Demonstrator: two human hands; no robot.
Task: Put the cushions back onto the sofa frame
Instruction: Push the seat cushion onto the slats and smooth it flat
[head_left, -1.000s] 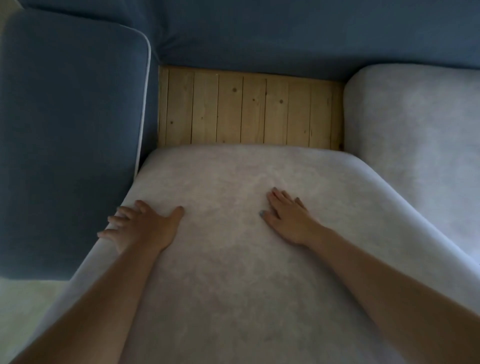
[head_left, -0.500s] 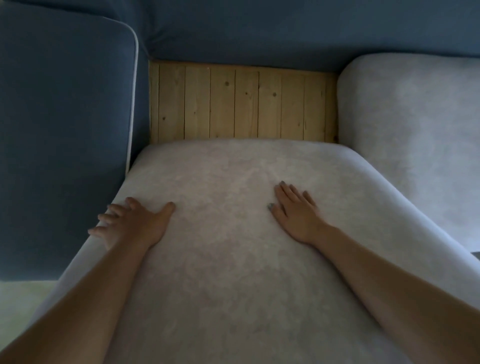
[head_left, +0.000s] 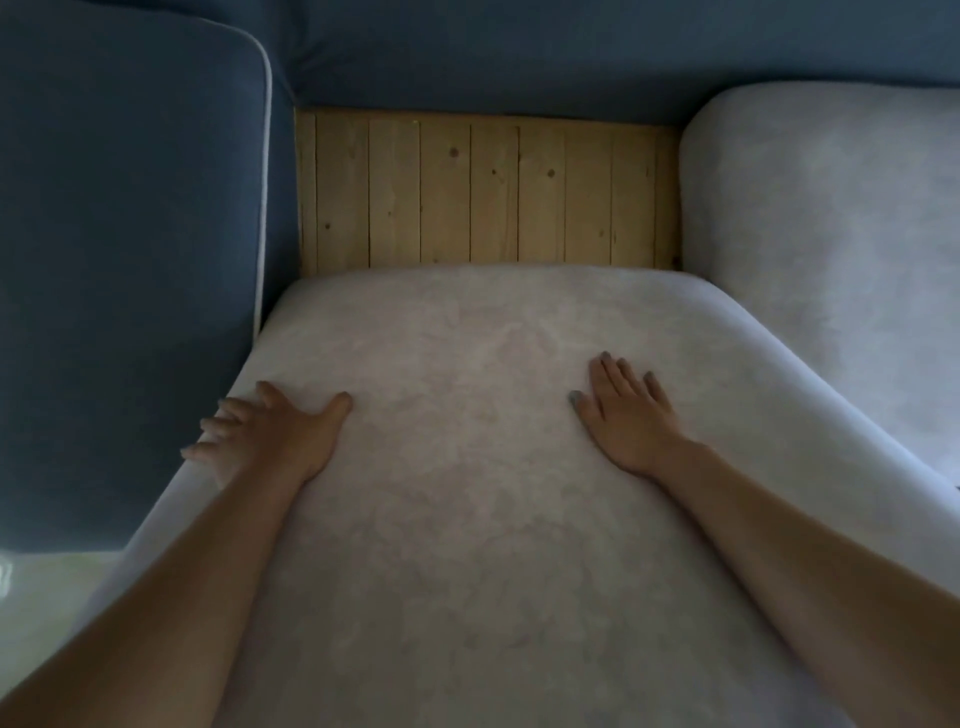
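Bare forearms; grey-painted nails, right hand

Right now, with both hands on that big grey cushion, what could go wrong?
1. The left hand has its fingers over the grey cushion's edge beside the blue armrest; they might get squeezed in that narrow gap.
2. Bare wooden slats show behind the cushion, so it may stop short and leave a gap.
3. Its right side runs beside the neighbouring cushion and could catch on it.
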